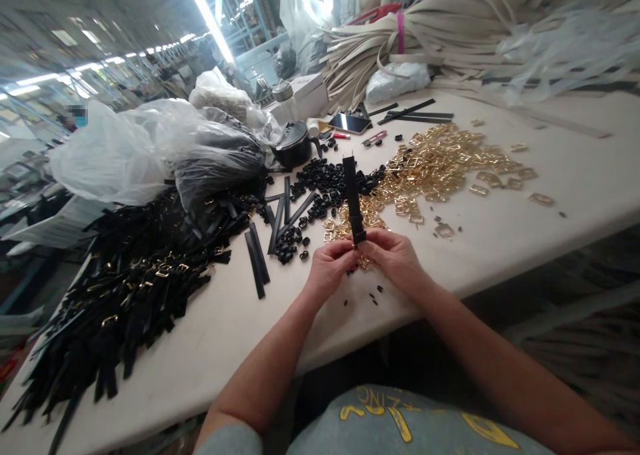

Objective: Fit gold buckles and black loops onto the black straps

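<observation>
Both hands meet at the lower end of a black strap (352, 192), which stands up from the fingers and points away from me. My left hand (331, 265) is closed in a pinch at the strap's bottom end. From the other side my right hand (395, 258) pinches the same end, and a bit of gold metal shows under the fingertips. Behind the strap lie a pile of small black loops (325, 182) and a heap of gold buckles (435, 158). Several tiny black bits (373, 299) are scattered on the table just below my hands.
On the left of the table (215, 348) spreads a large pile of black straps with gold buckles (150, 275). Loose black strips (257, 262) lie nearer. A dark pot (293, 145), a phone (349, 123) and bundled beige strips (450, 28) are at the back.
</observation>
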`<state>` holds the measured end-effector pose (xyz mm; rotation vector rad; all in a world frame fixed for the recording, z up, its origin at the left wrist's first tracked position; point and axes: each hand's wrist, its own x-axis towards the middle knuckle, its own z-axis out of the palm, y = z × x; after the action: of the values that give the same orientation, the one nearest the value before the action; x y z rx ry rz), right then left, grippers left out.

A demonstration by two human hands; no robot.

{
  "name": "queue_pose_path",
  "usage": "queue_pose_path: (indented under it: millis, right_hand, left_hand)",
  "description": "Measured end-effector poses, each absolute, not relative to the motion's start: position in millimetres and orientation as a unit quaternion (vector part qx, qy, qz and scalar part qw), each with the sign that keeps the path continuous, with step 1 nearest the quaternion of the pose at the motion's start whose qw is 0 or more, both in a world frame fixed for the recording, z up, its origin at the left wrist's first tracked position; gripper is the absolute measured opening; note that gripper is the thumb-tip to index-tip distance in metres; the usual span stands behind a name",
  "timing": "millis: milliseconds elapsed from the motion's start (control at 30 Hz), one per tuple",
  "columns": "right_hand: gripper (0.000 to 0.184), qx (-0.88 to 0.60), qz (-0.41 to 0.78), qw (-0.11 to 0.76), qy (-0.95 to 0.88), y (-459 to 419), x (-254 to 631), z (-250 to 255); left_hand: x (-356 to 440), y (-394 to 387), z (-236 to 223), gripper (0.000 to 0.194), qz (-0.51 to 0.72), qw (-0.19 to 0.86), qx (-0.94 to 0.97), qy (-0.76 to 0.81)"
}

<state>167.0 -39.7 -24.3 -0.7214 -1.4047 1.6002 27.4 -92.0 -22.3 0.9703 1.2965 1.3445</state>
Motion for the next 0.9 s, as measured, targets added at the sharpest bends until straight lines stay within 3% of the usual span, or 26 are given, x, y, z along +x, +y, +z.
queue_pose_path:
  millis: [133,333,567,700,900]
  right_hand:
    - [0.031,-0.306,0.580,0.476,-0.586,-39.1,167.8,-30.5]
    - [0.030,-0.299,0.570,0.429,-0.634,-44.0,166.7,-40.1]
    - [0.023,-0.311,0.542,0.420,-0.658,-44.8,165.1,-44.0]
    - [0.020,-0.325,0.512,0.408,-0.682,-44.5,166.1,-45.4]
    - [0.022,-0.313,0.535,0.383,-0.685,-46.6,165.9,-41.9]
  left_hand:
    - [-11.5,-95.9,-9.9,0.025,0.490,0.447,0.471,0.581]
    - [-67.8,-110.2,-2.0,0.009,0.277,0.178,0.532,0.780]
    - [-61.2,-112.7,-7.3,0.011,0.146,0.131,0.595,0.779]
    - [-50.7,-110.9,-9.8,0.010,0.218,0.128,0.577,0.777]
    - [-13.7,-105.1,-14.2,0.015,0.514,0.384,0.442,0.626]
